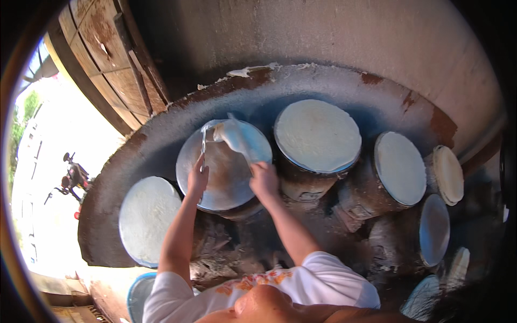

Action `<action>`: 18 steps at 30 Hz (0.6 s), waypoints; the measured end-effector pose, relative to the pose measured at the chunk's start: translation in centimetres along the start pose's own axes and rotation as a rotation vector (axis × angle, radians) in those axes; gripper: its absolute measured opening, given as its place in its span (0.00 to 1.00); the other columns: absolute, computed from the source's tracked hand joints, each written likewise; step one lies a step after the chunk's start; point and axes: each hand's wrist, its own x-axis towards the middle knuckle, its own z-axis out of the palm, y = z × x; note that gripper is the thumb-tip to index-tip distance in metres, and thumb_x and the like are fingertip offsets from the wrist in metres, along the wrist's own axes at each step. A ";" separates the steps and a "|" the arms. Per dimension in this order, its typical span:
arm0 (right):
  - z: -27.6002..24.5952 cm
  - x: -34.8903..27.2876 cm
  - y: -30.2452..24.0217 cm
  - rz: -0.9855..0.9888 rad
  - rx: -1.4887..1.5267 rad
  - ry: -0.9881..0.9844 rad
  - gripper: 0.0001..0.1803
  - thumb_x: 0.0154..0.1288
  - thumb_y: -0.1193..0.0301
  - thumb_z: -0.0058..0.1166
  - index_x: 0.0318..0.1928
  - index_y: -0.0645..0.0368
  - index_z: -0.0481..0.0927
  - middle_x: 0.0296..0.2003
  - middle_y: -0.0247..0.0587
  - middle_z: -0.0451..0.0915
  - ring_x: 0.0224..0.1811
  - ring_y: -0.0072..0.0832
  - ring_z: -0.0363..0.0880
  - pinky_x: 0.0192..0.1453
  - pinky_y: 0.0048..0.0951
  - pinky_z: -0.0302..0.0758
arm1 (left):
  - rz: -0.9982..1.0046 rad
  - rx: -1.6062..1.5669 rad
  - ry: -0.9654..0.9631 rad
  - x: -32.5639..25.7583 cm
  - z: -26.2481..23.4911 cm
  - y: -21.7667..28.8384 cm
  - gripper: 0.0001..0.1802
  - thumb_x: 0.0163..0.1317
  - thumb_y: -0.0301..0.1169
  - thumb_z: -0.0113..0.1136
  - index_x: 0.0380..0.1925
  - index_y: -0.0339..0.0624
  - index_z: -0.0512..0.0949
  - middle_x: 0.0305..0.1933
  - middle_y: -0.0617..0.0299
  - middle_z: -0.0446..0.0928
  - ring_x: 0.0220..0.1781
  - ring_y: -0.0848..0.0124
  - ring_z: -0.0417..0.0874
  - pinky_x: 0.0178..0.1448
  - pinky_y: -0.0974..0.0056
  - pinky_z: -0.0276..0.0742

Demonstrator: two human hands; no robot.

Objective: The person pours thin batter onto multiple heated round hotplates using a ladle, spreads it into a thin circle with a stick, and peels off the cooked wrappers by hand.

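Dough (232,135): lay as a blurred white strip at the far part of a griddle (221,175), near the rim. Could not tell whether pressed flat or partly lifted. Left most of the round metal bare, with brownish patches toward the middle.

Left hand (198,180): was closed around the handle of a metal tool (203,142), thin and bright, pointing away from the body. Reached up to the left end of the strip; could not make out actual contact.

Right hand (264,180): was closed around the near end of a blade (244,146), long, pale and smeared by motion. Slanted away and leftward along the right edge of the strip, toward the far rim. Could not tell how firmly gripped.

Saw bare forearms coming from below, out of white sleeves (168,290). Saw on the left, just beside the griddle, a white round (149,220). Saw on the right a second round (318,134) on a dark drum (304,185), then a third (401,168) farther along, and beyond, a yellower fourth (449,175). Noticed lower right a blue-grey top (434,230). Found behind all these a curved, sooty panel (323,81) with rust patches. Saw past the left end wooden boards (89,54), a dark stick (132,64), and a motorbike (75,176) in glaring light.
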 end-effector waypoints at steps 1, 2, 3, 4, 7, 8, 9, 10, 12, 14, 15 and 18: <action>-0.8 -1.7 0.3 0.052 -0.040 -0.025 0.13 0.52 0.79 0.49 0.41 0.60 0.77 0.39 0.43 0.73 0.42 0.45 0.73 0.43 0.40 0.74 | -0.101 -0.040 -0.051 -0.7 -2.6 2.0 0.30 0.63 0.28 0.52 0.66 0.56 0.62 0.33 0.58 0.81 0.26 0.61 0.81 0.26 0.60 0.74; -1.0 -3.1 0.5 0.074 0.032 -0.026 0.13 0.53 0.80 0.48 0.40 0.60 0.77 0.39 0.44 0.73 0.41 0.45 0.73 0.43 0.40 0.74 | -0.326 -0.287 -0.122 -2.4 -5.1 2.0 0.29 0.64 0.29 0.51 0.66 0.57 0.62 0.28 0.62 0.76 0.21 0.68 0.74 0.22 0.64 0.68; -1.2 -4.3 -0.2 0.062 0.066 -0.072 0.13 0.53 0.80 0.48 0.40 0.60 0.77 0.40 0.45 0.74 0.42 0.46 0.73 0.45 0.39 0.74 | -0.527 -0.585 -0.158 -3.4 -5.9 2.8 0.29 0.65 0.29 0.51 0.66 0.57 0.62 0.23 0.65 0.71 0.15 0.74 0.68 0.17 0.69 0.62; -0.6 -4.8 -0.3 0.030 0.093 -0.072 0.13 0.52 0.80 0.48 0.41 0.61 0.77 0.41 0.45 0.74 0.43 0.46 0.73 0.46 0.39 0.73 | -0.540 -0.754 -0.141 -4.0 -5.9 4.6 0.28 0.67 0.29 0.50 0.67 0.58 0.60 0.19 0.71 0.60 0.12 0.82 0.55 0.15 0.74 0.51; 1.6 -2.0 -1.5 0.014 0.161 -0.080 0.15 0.51 0.80 0.47 0.42 0.60 0.77 0.43 0.45 0.75 0.47 0.46 0.73 0.50 0.39 0.73 | -0.587 -1.151 -0.147 -4.3 -6.3 6.1 0.22 0.69 0.33 0.48 0.63 0.58 0.65 0.19 0.71 0.59 0.14 0.83 0.57 0.15 0.75 0.54; 1.0 -0.6 -0.7 0.033 0.139 -0.094 0.15 0.51 0.80 0.48 0.41 0.59 0.78 0.43 0.44 0.75 0.47 0.46 0.73 0.49 0.40 0.73 | -0.679 -1.585 -0.247 -4.3 -6.0 5.0 0.13 0.69 0.36 0.47 0.52 0.52 0.69 0.18 0.72 0.58 0.13 0.83 0.57 0.14 0.75 0.54; 0.8 0.0 -0.3 0.059 0.133 -0.122 0.15 0.51 0.80 0.48 0.41 0.59 0.78 0.43 0.43 0.75 0.47 0.46 0.73 0.49 0.40 0.74 | -0.774 -2.006 -0.345 -4.6 -6.3 3.0 0.11 0.70 0.40 0.46 0.41 0.46 0.72 0.17 0.72 0.57 0.12 0.82 0.57 0.14 0.75 0.55; -0.4 -0.1 0.9 -0.011 0.097 -0.066 0.15 0.51 0.79 0.48 0.41 0.57 0.79 0.41 0.41 0.75 0.45 0.46 0.73 0.47 0.40 0.75 | -0.747 -2.397 -0.580 -5.6 -6.6 2.8 0.19 0.71 0.42 0.45 0.24 0.43 0.64 0.17 0.70 0.58 0.12 0.81 0.58 0.14 0.74 0.57; -1.4 -1.3 2.6 -0.025 0.026 -0.071 0.15 0.51 0.79 0.49 0.41 0.58 0.79 0.40 0.40 0.75 0.44 0.45 0.73 0.45 0.39 0.75 | -0.674 -2.593 -0.532 -6.6 -6.2 3.5 0.20 0.71 0.40 0.43 0.21 0.43 0.62 0.17 0.69 0.57 0.13 0.80 0.60 0.15 0.73 0.60; -0.8 -1.4 3.6 -0.054 0.039 -0.112 0.15 0.51 0.79 0.49 0.42 0.59 0.79 0.40 0.41 0.75 0.44 0.44 0.73 0.45 0.40 0.75 | -0.641 -2.711 -0.402 -6.5 -5.6 6.2 0.19 0.71 0.39 0.41 0.21 0.43 0.62 0.15 0.70 0.56 0.11 0.79 0.59 0.15 0.72 0.62; -0.1 -0.7 3.2 -0.076 0.074 -0.145 0.15 0.52 0.79 0.48 0.42 0.59 0.78 0.40 0.42 0.75 0.44 0.45 0.73 0.45 0.40 0.75 | -0.619 -2.709 -0.377 -6.8 -5.4 6.8 0.19 0.71 0.39 0.41 0.21 0.43 0.62 0.15 0.70 0.56 0.11 0.79 0.59 0.15 0.72 0.62; 2.9 2.5 1.8 -0.187 0.133 -0.235 0.13 0.53 0.79 0.47 0.41 0.62 0.78 0.40 0.48 0.76 0.44 0.48 0.74 0.46 0.43 0.75 | -0.446 -2.771 -0.337 -7.2 -5.3 8.8 0.20 0.72 0.40 0.38 0.20 0.45 0.60 0.12 0.70 0.55 0.09 0.78 0.58 0.14 0.72 0.61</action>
